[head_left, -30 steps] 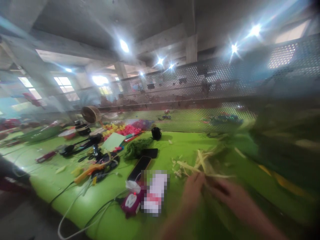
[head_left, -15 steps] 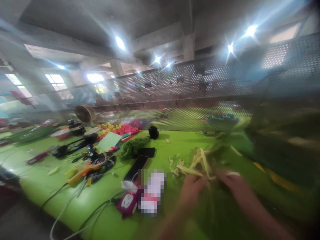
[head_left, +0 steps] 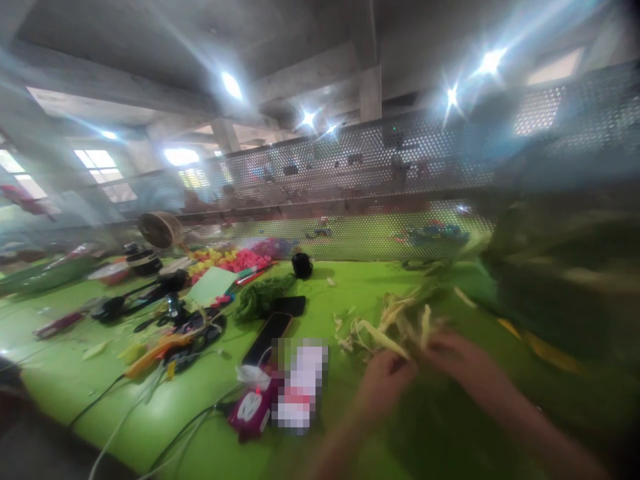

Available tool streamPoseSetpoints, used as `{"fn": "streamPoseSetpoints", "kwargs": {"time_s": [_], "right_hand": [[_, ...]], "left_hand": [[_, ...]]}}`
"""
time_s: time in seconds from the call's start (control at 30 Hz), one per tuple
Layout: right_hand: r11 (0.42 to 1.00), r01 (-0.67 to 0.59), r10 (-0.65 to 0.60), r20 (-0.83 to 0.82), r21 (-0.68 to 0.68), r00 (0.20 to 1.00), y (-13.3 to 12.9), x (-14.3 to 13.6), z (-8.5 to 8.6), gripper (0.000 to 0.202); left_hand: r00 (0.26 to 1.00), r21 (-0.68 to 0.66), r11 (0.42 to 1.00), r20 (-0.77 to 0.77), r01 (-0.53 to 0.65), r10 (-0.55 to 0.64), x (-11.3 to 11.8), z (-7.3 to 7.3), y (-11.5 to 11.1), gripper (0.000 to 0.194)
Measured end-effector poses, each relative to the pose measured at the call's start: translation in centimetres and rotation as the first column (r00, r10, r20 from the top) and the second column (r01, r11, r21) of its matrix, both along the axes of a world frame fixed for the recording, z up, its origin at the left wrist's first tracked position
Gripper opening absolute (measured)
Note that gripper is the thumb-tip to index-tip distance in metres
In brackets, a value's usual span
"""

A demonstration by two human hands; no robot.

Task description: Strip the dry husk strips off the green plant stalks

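Observation:
Pale yellow-green strips [head_left: 380, 335] lie in a loose heap on the green table [head_left: 345, 280], right of centre. At the near side of the heap my left hand [head_left: 389, 379] is closed on one long strip, which sticks out up and to the left. My right hand [head_left: 443, 350] is just to its right, fingers pinched together beside an upright strip [head_left: 425, 323]; blur hides whether it grips that strip. The fingertips of the two hands are close to each other.
Left of my hands are a blurred-out pale item [head_left: 300, 387], a purple tissue pack [head_left: 251, 408], a dark phone [head_left: 269, 337], a green bundle [head_left: 263, 297] and an orange tool [head_left: 159, 353] with cables. A perforated screen [head_left: 360, 220] stands behind; a dark green mass [head_left: 560, 287] is at right.
The view has shifted slightly, so table items appear further left. My right hand has come closer to my left hand, and an upright strip now shows between them.

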State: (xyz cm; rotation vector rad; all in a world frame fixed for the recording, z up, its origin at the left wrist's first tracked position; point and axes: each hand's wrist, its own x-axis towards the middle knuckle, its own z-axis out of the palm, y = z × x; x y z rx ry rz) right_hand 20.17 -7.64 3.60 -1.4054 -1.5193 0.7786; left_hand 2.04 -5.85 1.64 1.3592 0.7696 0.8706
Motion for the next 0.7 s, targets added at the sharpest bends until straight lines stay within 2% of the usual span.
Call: {"fn": "streamPoseSetpoints", "kwargs": {"time_s": [0.1,0.23,0.33,0.6,0.7], "right_hand": [[0.998,-0.049,0.048,-0.026,-0.048,0.999,-0.5,-0.8,0.6,0.022],[0.999,0.017,-0.016,0.027,-0.029,1.0,-1.0,-1.3,1.2,0.02],[0.999,0.049,-0.049,0.058,-0.011,0.997,-1.0,-1.3,0.9,0.022],[0.991,0.115,-0.113,0.037,-0.071,0.993,-0.5,-1.4,0.4,0.022],[0.995,0.083,-0.078,0.087,-0.054,0.993,-0.5,-0.9,0.6,0.027]], "left_hand": [[0.998,-0.044,0.998,0.049,0.045,-0.043,0.1,0.0,-0.3,0.032],[1.0,-0.008,1.0,0.015,0.024,-0.024,0.2,0.1,-0.3,0.038],[0.999,0.049,0.999,-0.049,0.021,-0.019,0.2,0.1,-0.3,0.034],[0.994,0.054,0.997,-0.09,0.062,-0.057,0.2,0.4,-0.6,0.027],[0.996,0.055,0.998,-0.087,-0.021,0.026,0.5,0.4,-0.7,0.029]]}}
